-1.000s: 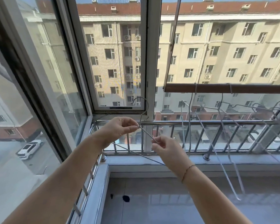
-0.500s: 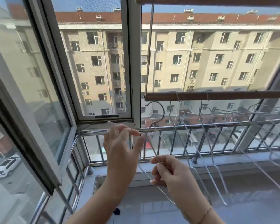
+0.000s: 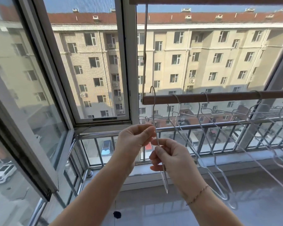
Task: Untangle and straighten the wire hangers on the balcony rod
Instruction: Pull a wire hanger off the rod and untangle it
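Observation:
A thin silver wire hanger [image 3: 154, 110] stands nearly upright in front of me, its hook at the left end of the brown balcony rod [image 3: 219, 97]. My left hand [image 3: 134, 141] pinches the hanger's neck just below the hook. My right hand [image 3: 168, 154] grips the wire lower down, and the hanger's bottom corner pokes out beneath it. Several other wire hangers [image 3: 207, 121] hang from the rod to the right, slanted and crossing one another.
A metal railing [image 3: 203, 126] runs behind the hangers above a pale sill. An open window sash [image 3: 95, 62] stands to the left. A thin vertical bar [image 3: 145, 51] holds the rod from a second rod [image 3: 203, 0] overhead.
The held hanger has risen and turned from slanted to nearly upright, its hook now up at the rod's left end. Both hands came closer together, and my view tilted upward.

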`<act>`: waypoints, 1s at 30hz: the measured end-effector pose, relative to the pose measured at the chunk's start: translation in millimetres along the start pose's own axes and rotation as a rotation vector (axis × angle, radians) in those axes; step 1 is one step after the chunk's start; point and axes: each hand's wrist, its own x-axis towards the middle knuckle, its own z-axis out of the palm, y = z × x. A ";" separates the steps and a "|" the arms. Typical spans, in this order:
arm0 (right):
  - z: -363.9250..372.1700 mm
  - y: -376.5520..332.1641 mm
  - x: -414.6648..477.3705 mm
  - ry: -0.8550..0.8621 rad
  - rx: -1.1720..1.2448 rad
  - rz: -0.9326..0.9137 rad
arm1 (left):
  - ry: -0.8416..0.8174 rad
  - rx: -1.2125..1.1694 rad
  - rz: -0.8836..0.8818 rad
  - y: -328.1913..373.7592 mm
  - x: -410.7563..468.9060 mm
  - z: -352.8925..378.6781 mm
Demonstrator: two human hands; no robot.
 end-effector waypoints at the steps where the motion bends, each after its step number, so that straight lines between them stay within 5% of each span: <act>1: 0.8 1.2 0.8 0.000 -0.009 -0.003 | 0.010 0.004 -0.013 -0.9 0.8 -0.1; 15: -5.6 16.0 -3.7 -0.057 -0.288 -0.049 | 0.086 0.014 -0.106 -11.9 -5.5 -0.7; 23: -46.2 3.4 -16.8 0.290 -0.437 -0.380 | 0.229 -0.017 -0.062 -10.4 -13.0 -9.6; 30: -59.0 28.7 -6.1 0.120 -0.467 -0.078 | 0.345 -0.048 -0.021 -8.7 -17.8 -5.8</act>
